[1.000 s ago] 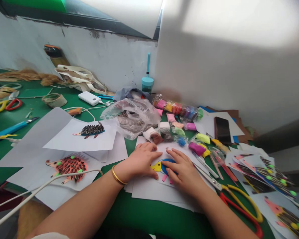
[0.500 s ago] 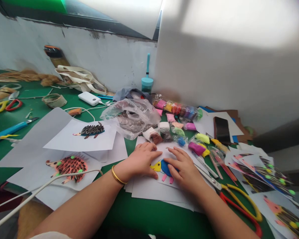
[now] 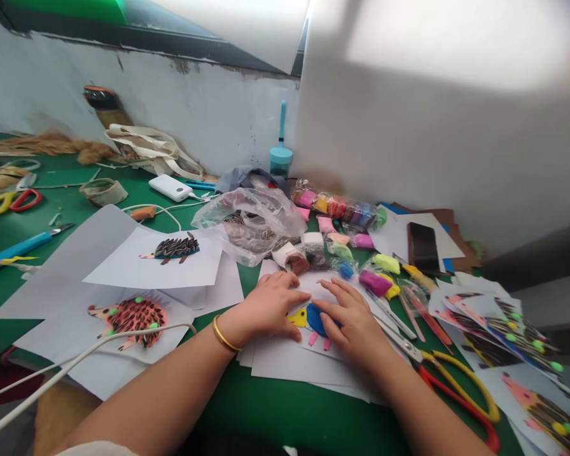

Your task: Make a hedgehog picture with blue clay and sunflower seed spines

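Note:
A sheet of white paper [image 3: 289, 364] lies before me on other sheets. On it is a clay animal with a yellow head [image 3: 298, 317], a blue body [image 3: 315, 320] and pink feet [image 3: 320, 341]. My left hand [image 3: 273, 307] rests on the paper just left of the head, fingers spread, thumb near the head's lower edge. My right hand [image 3: 349, 320] lies over the right part of the blue body, its fingers apart and pressing or resting there; they hide that part of the body. Neither hand grips anything.
Clay packets [image 3: 316, 256] and a plastic bag of striped seeds [image 3: 254, 225] lie beyond my hands. Large scissors [image 3: 456, 380] are beside my right forearm. Hedgehog pictures [image 3: 135, 322] lie left under a white cable [image 3: 109, 339], with more [image 3: 508, 329] at right. A phone [image 3: 422, 247] sits at back right.
Almost nothing differs. The fingers of my right hand have shifted very slightly over the blue body; my left hand stays in place.

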